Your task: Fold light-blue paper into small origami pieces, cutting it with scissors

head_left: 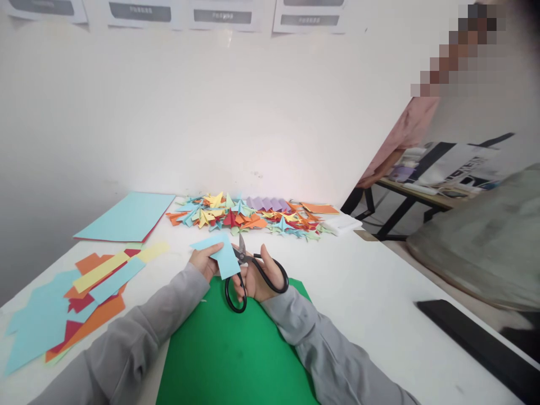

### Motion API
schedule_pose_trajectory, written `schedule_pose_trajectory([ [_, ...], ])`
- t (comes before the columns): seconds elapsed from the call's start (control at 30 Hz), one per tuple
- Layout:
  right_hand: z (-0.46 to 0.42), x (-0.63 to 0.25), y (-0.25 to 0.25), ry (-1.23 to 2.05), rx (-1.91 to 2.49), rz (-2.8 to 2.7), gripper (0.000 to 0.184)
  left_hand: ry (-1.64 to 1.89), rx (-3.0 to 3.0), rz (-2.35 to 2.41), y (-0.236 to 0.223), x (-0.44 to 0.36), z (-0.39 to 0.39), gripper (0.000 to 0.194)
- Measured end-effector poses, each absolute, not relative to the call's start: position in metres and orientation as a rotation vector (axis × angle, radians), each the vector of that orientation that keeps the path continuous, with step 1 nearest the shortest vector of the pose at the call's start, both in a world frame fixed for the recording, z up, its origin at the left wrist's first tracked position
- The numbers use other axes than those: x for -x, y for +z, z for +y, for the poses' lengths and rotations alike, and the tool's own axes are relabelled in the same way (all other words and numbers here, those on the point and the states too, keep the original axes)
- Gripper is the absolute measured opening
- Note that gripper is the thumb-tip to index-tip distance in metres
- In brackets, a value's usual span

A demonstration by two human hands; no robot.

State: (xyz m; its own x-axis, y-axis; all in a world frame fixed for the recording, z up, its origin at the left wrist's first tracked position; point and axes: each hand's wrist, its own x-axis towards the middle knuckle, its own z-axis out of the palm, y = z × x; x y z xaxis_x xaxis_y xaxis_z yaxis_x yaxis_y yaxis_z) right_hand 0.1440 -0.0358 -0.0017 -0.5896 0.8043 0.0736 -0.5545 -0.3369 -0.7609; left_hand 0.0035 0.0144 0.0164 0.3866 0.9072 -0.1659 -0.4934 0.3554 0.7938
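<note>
Your sleeves [126,343] are plain grey. You have light-blue paper [228,257] and black-and-grey scissors [242,257]. Your large sheet [236,354] is solid green, your table [371,320] white. Your scraps [116,284] mix light blue, orange, pale yellow, dark red and a little pale green; your folded pieces [252,221] repeat these, with purple among them. Your stack [126,218] shows light blue over red.

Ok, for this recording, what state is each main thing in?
Scissors: open, blades apart, held in the right hand.
Light blue paper: held in the left hand, close to the scissors.
Green sheet: lying flat.
Large light blue sheet: lying flat.
Loose paper pieces: overlapping in a spread pile.
Folded paper pieces: heaped together.
</note>
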Motion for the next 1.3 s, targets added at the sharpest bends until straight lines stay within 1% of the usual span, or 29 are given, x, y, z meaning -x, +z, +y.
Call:
schedule_pose_trajectory([
  [0.2,-0.035,-0.144,-0.004,2.029,0.358,-0.949,0.064,0.942,-0.788,0.655,0.01,-0.002,0.017,0.029],
  [0.53,-0.036,-0.141,0.0,1.956,0.387,-0.92,0.067,1.02,-0.73,0.664,0.02,-0.004,0.013,0.032],
  [0.87,-0.037,-0.138,0.0,1.943,0.459,-0.899,0.062,0.98,-0.827,0.659,0.007,-0.004,0.017,0.029],
  [1.3,-0.039,-0.138,0.003,1.911,0.474,-0.899,0.065,0.972,-0.762,0.663,0.011,-0.002,0.018,0.029],
])
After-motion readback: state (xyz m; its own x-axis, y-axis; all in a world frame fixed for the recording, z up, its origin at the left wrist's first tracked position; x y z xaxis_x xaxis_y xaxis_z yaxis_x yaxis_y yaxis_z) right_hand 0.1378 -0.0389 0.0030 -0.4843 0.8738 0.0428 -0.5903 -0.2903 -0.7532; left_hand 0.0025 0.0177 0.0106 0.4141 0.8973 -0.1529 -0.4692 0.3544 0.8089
